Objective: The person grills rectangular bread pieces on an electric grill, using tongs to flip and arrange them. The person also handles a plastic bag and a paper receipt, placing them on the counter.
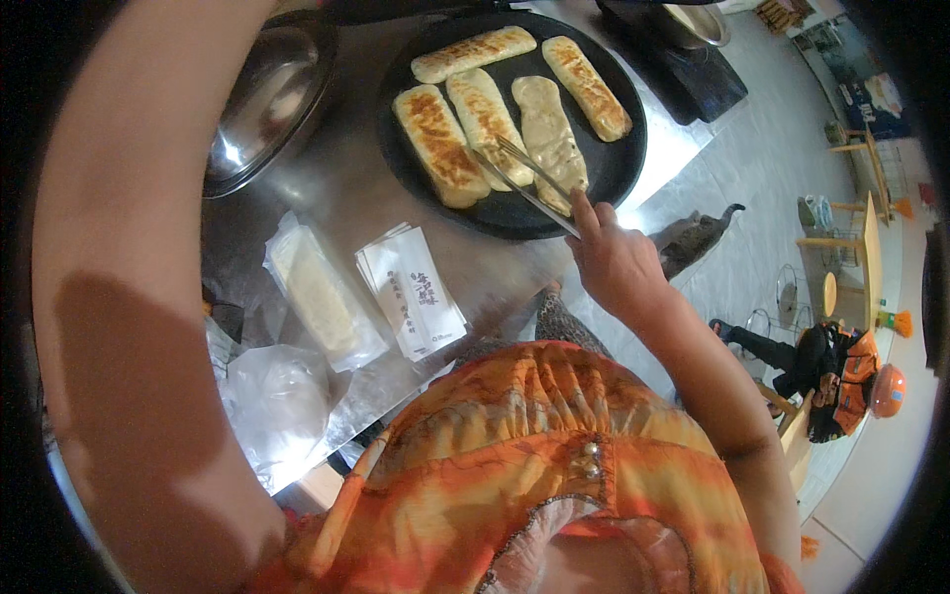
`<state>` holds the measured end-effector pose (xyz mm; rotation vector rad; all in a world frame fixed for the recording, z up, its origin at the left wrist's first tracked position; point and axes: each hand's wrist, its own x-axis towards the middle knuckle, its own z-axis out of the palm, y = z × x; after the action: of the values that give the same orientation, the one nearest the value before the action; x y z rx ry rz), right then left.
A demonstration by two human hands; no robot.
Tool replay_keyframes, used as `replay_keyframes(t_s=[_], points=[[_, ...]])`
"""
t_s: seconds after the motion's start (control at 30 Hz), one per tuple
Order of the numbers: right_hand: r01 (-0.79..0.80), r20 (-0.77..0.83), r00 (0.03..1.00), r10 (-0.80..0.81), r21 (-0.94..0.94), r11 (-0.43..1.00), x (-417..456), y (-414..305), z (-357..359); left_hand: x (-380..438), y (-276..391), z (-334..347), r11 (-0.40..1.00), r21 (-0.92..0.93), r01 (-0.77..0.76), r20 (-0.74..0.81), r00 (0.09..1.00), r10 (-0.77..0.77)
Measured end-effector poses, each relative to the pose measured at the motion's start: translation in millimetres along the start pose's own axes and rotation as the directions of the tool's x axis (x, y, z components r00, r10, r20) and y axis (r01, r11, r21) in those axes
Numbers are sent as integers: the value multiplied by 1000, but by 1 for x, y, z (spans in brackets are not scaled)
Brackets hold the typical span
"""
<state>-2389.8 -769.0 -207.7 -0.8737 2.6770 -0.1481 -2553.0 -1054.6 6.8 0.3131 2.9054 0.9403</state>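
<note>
My right hand holds metal tongs, one arm fork-tipped. Their tips are over the lower part of a browned rectangular flatbread; whether they pinch it I cannot tell. That bread lies on a round black griddle among several others. To its left is a darker browned flatbread; to its right, a pale flatbread reaches under my fingers. A browned piece lies across the top, another at the right. My left forearm rises along the left side; its hand is out of view.
A domed metal lid stands left of the griddle. Nearer me are a bread in clear wrapping, printed paper sleeves and a clear plastic bag. A cat is on the floor; a person in an orange helmet sits at right.
</note>
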Motion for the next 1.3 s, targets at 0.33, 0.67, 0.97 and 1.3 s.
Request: replay_keyframes(t_s=[0.33, 0.67, 0.97, 1.3], points=[[-388, 246, 918, 312, 720, 575, -9, 95, -39, 0, -5, -13, 995, -99, 26, 213, 977, -4], [-432, 402, 900, 167, 773, 464, 78, 153, -46, 7, -3, -3, 996, -46, 70, 70, 995, -66], [-375, 541, 827, -150, 731, 570, 166, 198, -65, 7, -1, -12, 977, -167, 130, 174, 980, -100], [-175, 604, 697, -386, 665, 726, 238, 206, -73, -1, 17, -4, 969, -124, 212, 93, 975, -202]])
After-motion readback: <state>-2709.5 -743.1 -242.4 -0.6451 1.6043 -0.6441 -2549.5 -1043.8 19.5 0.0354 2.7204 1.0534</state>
